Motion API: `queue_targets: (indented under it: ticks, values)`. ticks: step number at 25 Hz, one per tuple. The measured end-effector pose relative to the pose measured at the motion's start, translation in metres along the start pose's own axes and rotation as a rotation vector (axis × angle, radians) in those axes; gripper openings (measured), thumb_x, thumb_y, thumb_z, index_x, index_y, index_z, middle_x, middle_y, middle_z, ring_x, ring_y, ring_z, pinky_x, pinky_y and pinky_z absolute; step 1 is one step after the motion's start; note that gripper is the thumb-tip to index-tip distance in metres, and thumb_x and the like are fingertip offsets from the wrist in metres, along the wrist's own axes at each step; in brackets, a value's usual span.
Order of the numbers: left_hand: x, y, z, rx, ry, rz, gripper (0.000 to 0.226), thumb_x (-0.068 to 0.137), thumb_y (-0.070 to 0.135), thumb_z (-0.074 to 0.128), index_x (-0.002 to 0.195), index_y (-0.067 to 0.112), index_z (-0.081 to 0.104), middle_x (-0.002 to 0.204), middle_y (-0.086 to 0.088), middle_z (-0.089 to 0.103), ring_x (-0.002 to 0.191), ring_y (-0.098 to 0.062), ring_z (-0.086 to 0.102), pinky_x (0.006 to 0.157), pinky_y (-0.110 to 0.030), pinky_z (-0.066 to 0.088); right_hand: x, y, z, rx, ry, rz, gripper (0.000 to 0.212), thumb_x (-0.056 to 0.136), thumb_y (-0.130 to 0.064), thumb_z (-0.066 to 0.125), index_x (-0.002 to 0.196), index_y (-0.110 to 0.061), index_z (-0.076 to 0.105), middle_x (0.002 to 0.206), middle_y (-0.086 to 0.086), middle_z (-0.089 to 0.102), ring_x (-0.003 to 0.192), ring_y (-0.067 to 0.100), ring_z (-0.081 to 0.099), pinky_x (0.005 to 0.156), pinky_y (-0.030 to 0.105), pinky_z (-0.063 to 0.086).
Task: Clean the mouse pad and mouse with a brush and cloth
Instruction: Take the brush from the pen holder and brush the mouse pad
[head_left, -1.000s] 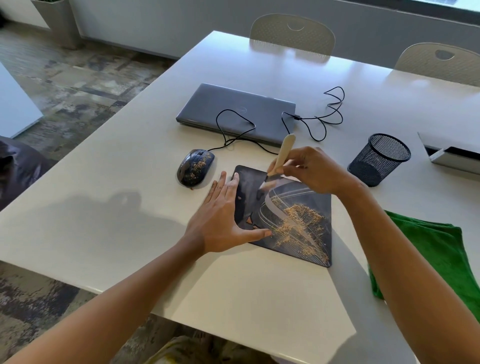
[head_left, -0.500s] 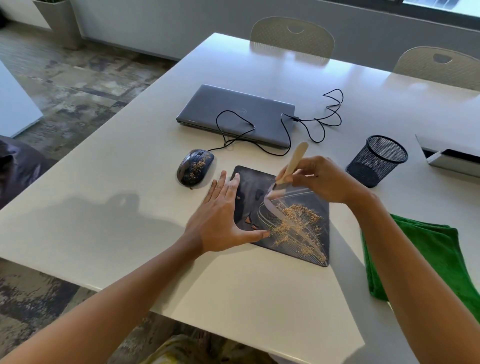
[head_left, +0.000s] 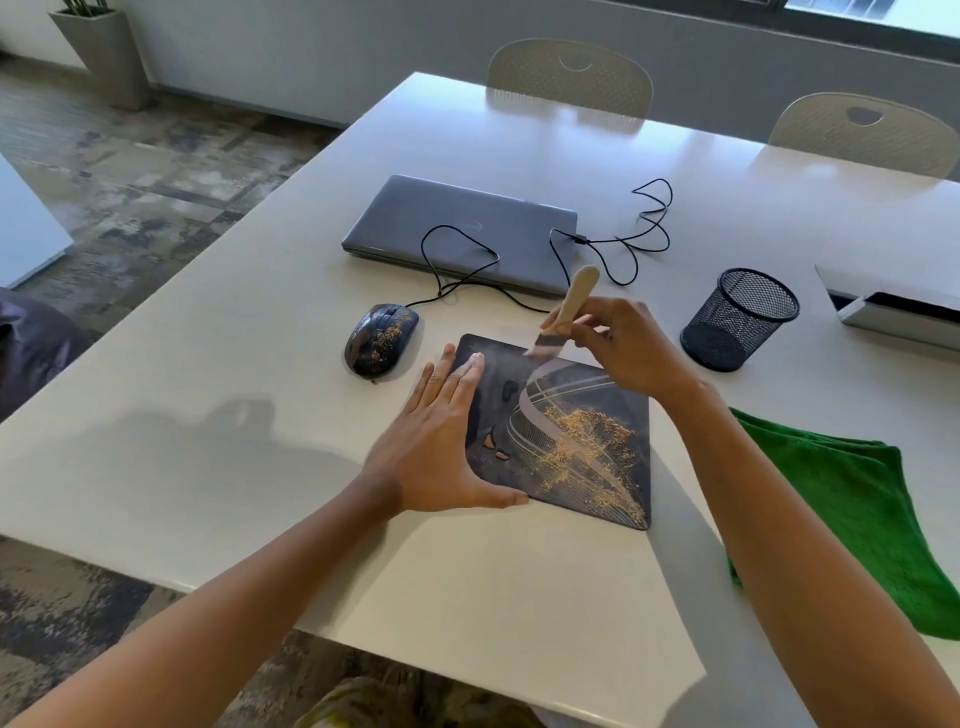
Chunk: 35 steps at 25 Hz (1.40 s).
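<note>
A dark mouse pad (head_left: 587, 395) lies near the table's front edge, with a heap of golden crumbs on its right half. My left hand (head_left: 436, 447) presses flat on the pad's left edge, fingers straight. My right hand (head_left: 621, 348) grips a wooden-handled brush (head_left: 569, 309), whose bristles touch the pad's far edge. A black wired mouse (head_left: 382, 338) speckled with crumbs sits to the left of the pad. A folded green cloth (head_left: 852, 509) lies at the right, partly behind my right forearm.
A shut grey laptop (head_left: 462, 234) lies behind the pad with the mouse cable looped over it. A black mesh pen cup (head_left: 737, 319) stands right of my right hand. A white device (head_left: 893, 306) is at the right edge. Two chairs stand at the far side.
My right hand has carried the brush from the middle of the pad back up to its far edge. The crumbs sit gathered on the right half. My left hand has stayed put.
</note>
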<state>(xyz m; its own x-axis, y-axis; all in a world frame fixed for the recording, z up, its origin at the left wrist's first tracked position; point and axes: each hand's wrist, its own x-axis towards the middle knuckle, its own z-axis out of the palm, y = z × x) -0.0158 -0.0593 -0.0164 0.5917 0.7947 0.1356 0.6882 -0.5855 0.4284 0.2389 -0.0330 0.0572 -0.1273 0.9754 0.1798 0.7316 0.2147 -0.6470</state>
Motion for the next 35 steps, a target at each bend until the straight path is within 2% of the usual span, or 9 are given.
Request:
queue_targets:
  ticks: [3,7,12,17,19,23,29,31,35]
  values:
    - [0.0,0.0,0.0,0.022,0.0,-0.005,0.147,0.055,0.102,0.052,0.161,0.017,-0.003,0.163,0.012,-0.019,0.15,-0.011,-0.028,0.122,-0.034,-0.008,0.001,-0.007,0.007,0.008,0.027,-0.002,0.017,0.096,-0.014,0.064,0.108,-0.016,0.075,0.105,-0.008,0.072,0.087,-0.003,0.066,0.083,0.018,0.053]
    - [0.0,0.001,0.0,0.031,-0.01,-0.007,0.148,0.055,0.103,0.05,0.161,0.014,-0.003,0.167,0.005,-0.014,0.15,-0.011,-0.029,0.123,-0.035,-0.008,-0.005,-0.002,-0.001,-0.014,-0.139,0.065,0.019,0.096,-0.015,0.064,0.101,-0.031,0.073,0.105,-0.008,0.074,0.086,0.005,0.069,0.08,0.021,0.057]
    - [0.0,0.001,-0.002,0.015,-0.017,-0.009,0.147,0.055,0.103,0.051,0.161,0.016,-0.005,0.159,0.013,-0.026,0.148,-0.009,-0.032,0.12,-0.031,-0.012,-0.005,-0.007,0.006,0.033,0.041,0.046,0.016,0.094,-0.016,0.066,0.107,-0.018,0.076,0.105,-0.006,0.074,0.086,0.009,0.069,0.086,0.032,0.057]
    - [0.0,0.002,-0.002,0.023,-0.009,-0.005,0.148,0.055,0.103,0.05,0.161,0.014,-0.005,0.159,0.013,-0.023,0.148,-0.009,-0.032,0.12,-0.032,-0.012,-0.015,-0.001,0.002,-0.027,-0.187,0.065,0.019,0.096,-0.016,0.064,0.106,-0.028,0.073,0.102,-0.011,0.074,0.086,0.005,0.07,0.081,0.021,0.056]
    - [0.0,0.002,-0.002,0.025,-0.011,-0.005,0.148,0.055,0.103,0.05,0.161,0.014,-0.004,0.159,0.014,-0.024,0.148,-0.008,-0.032,0.12,-0.031,-0.013,-0.015,-0.001,-0.003,-0.005,-0.126,0.051,0.019,0.095,-0.018,0.065,0.104,-0.033,0.073,0.102,-0.014,0.074,0.085,0.003,0.07,0.078,0.016,0.054]
    - [0.0,0.003,-0.002,0.029,-0.011,0.002,0.149,0.055,0.103,0.049,0.161,0.014,-0.003,0.161,0.012,-0.019,0.149,-0.008,-0.031,0.121,-0.033,-0.011,-0.011,-0.008,0.007,0.037,0.0,0.024,0.017,0.095,-0.017,0.065,0.109,-0.02,0.076,0.107,-0.008,0.074,0.092,0.005,0.069,0.084,0.021,0.053]
    - [-0.001,0.003,-0.002,0.029,0.009,-0.001,0.149,0.054,0.104,0.048,0.161,0.012,-0.001,0.16,0.013,-0.017,0.149,-0.007,-0.03,0.12,-0.032,-0.009,-0.032,0.0,-0.001,-0.03,-0.209,0.095,0.018,0.096,-0.021,0.064,0.104,-0.034,0.073,0.086,-0.022,0.072,0.079,0.002,0.069,0.069,0.012,0.049]
    - [-0.001,0.003,-0.003,0.025,0.008,0.003,0.148,0.054,0.104,0.048,0.161,0.013,-0.001,0.159,0.014,-0.022,0.148,-0.006,-0.031,0.119,-0.031,-0.01,-0.033,0.0,-0.007,0.014,-0.157,0.081,0.018,0.095,-0.019,0.066,0.102,-0.034,0.074,0.086,-0.027,0.072,0.079,-0.003,0.068,0.07,0.007,0.047]
    - [-0.001,0.004,-0.002,0.025,-0.003,0.013,0.148,0.056,0.104,0.048,0.16,0.012,-0.002,0.159,0.012,-0.023,0.149,-0.008,-0.03,0.121,-0.033,-0.009,-0.03,-0.007,-0.001,0.053,0.0,0.051,0.018,0.094,-0.018,0.066,0.107,-0.026,0.075,0.103,-0.014,0.075,0.089,-0.004,0.068,0.081,0.008,0.048]
